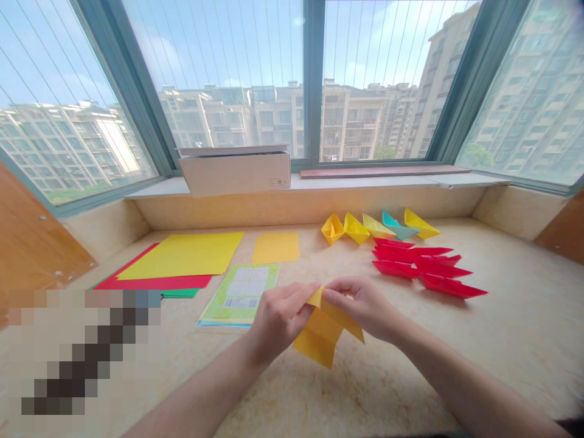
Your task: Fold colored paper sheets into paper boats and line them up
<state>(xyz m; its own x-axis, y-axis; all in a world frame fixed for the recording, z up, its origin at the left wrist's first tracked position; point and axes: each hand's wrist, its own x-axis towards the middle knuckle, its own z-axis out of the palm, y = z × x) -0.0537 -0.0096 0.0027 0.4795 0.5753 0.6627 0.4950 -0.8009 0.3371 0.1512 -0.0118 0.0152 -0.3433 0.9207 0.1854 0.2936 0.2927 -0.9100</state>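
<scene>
Between my two hands hangs a yellow-orange sheet of paper [319, 340], creased and partly folded, held above the counter. My left hand [285, 310] pinches its upper left part between thumb and fingers. At the upper right of the same paper, my right hand [360, 301] grips with the thumb on top; its fingertips are partly hidden. Below the paper its lower flaps spread apart. Closest to my left hand lies a green-patterned packet of paper [237, 286] in a clear sleeve. Red folded paper boats [424, 267] stand in rows beyond my right hand.
A line of yellow and blue paper boats [356, 228] stands near the back wall. Yellow-orange squares [276, 248] and large yellow sheets [182, 255] over red and green ones lie at left. A white box [235, 172] sits on the windowsill. The lower left is blurred by pixelation.
</scene>
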